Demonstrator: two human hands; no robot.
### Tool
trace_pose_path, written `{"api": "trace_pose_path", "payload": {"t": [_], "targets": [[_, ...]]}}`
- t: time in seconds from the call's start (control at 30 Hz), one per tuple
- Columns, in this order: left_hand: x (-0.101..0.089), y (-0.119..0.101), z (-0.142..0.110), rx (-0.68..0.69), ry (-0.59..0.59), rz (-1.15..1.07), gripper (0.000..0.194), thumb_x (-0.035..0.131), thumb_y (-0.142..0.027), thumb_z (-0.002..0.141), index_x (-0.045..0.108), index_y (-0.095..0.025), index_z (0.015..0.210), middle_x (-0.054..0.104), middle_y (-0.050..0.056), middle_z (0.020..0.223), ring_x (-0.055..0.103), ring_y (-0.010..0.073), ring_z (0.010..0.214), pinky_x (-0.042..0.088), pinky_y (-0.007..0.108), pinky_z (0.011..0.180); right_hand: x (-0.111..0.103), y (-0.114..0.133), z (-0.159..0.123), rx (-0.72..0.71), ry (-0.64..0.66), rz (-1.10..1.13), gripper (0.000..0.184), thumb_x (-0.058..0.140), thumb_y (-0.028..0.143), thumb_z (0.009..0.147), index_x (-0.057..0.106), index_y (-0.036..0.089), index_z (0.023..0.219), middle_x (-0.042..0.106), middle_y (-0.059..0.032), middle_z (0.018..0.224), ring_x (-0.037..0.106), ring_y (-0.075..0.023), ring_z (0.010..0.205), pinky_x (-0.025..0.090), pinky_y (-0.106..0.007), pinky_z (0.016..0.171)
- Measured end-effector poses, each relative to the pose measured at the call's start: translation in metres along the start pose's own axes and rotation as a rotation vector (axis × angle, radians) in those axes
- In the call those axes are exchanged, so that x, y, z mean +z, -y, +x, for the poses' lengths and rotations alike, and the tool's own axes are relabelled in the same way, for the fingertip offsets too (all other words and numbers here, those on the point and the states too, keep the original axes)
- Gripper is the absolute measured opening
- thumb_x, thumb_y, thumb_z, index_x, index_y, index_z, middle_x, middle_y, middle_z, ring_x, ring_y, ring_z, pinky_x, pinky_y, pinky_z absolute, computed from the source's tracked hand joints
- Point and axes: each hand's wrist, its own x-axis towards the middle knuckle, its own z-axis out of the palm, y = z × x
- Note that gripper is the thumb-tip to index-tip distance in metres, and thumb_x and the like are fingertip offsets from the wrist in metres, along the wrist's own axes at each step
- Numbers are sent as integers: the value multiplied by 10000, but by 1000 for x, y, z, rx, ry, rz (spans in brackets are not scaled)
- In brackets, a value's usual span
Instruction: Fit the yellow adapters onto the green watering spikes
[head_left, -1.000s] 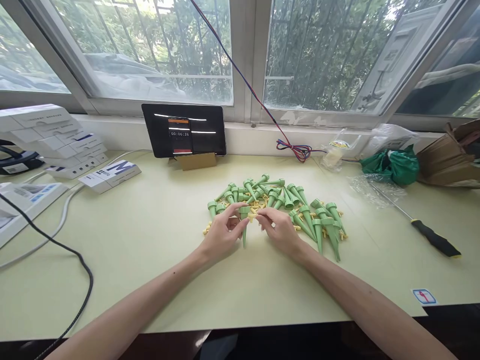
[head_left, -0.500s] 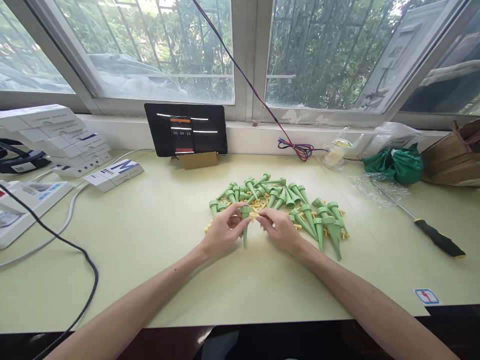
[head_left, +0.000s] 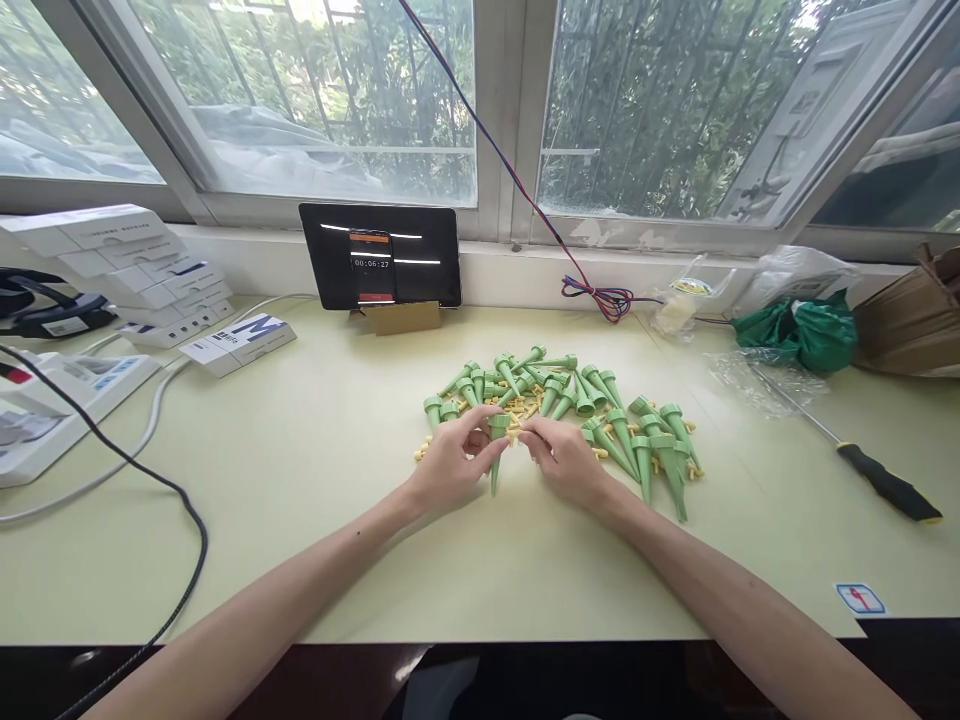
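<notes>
My left hand pinches a green plant watering spike by its capped upper part, its point hanging down over the table. Close beside it, my right hand has thumb and fingers closed at a small yellow valve, which sits against the side of the spike's cap. How deep the valve goes into the spike is too small to tell. Behind and to the right of both hands lies a loose pile of green spikes, with several yellow valves scattered among them.
White boxes and a power strip with cables stand at left. A tablet leans on a cardboard stand at the back. To the right are a screwdriver, a green bag and a cardboard box.
The whole view has shifted slightly, so things appear a little further right. Both hands keep nearly the same pose around the spike and valve. The displayed timer moved on one second.
</notes>
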Motion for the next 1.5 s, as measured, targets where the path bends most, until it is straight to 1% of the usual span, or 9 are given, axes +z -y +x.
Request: {"api": "trace_pose_path", "payload": {"t": [0.2, 0.37, 0.53, 0.67, 0.73, 0.87, 1.03, 1.2, 1.5], "targets": [[0, 0, 1, -28, -12, -62, 336, 607, -384, 905, 554, -181, 1168, 526, -56, 620, 543, 103, 490, 462, 230, 502, 2, -2, 0, -11, -43, 103, 145, 534, 316, 980, 607, 197, 1017, 645, -31, 834, 577, -153, 699, 433, -254, 629], [0, 2, 0, 13, 0, -24, 327, 603, -360, 913, 549, -171, 1174, 517, -63, 614, 523, 94, 495, 465, 224, 510, 2, -4, 0, -45, -35, 64, 156, 491, 279, 998, 594, 190, 924, 602, -19, 775, 532, -145, 666, 411, -258, 645], [1, 5, -1, 104, -19, 70, 310, 607, -334, 912, 568, -169, 1172, 524, -58, 634, 531, 92, 526, 504, 233, 568, 0, -3, 0, -48, 10, 20, 257, 432, 270, 1018, 533, 192, 796, 535, 2, 697, 474, -137, 623, 354, -257, 612], [1, 5, -1, 117, -25, 82, 297, 605, -333, 915, 575, -171, 1162, 527, -55, 644, 532, 90, 532, 508, 232, 578, 1, -2, -1, -22, 36, 19, 316, 389, 277, 1032, 500, 193, 748, 517, 9, 673, 456, -129, 600, 342, -258, 599], [1, 4, -1, 96, -29, 66, 301, 605, -339, 915, 568, -169, 1160, 517, -60, 631, 519, 87, 514, 490, 225, 551, 0, -1, -1, -2, 25, 40, 291, 402, 292, 1032, 539, 190, 797, 530, 12, 680, 462, -126, 600, 356, -253, 602], [0, 2, 0, 33, -21, 14, 314, 598, -351, 918, 548, -170, 1170, 522, -62, 621, 504, 85, 487, 454, 214, 503, 0, 1, 0, -7, -25, 92, 146, 520, 307, 988, 594, 184, 1011, 610, -10, 787, 529, -132, 669, 397, -238, 606], [1, 1, -1, 30, -14, 2, 316, 605, -352, 912, 548, -166, 1162, 522, -63, 614, 501, 85, 477, 448, 217, 497, 1, -1, 0, -40, -26, 88, 129, 506, 279, 989, 585, 185, 951, 607, -15, 787, 530, -134, 668, 415, -250, 641], [2, 1, -1, 46, -21, 14, 312, 606, -360, 910, 553, -170, 1151, 534, -60, 618, 507, 87, 481, 456, 218, 499, 1, -1, 0, -42, -16, 75, 130, 495, 259, 990, 573, 189, 914, 569, 2, 741, 495, -130, 642, 397, -244, 635], [2, 3, -1, 68, -28, 87, 317, 598, -360, 916, 570, -168, 1166, 539, -52, 626, 535, 100, 517, 495, 235, 551, 0, 0, -1, -18, 7, 68, 162, 483, 276, 1001, 574, 189, 898, 556, 8, 729, 470, -125, 624, 371, -242, 616]]}}
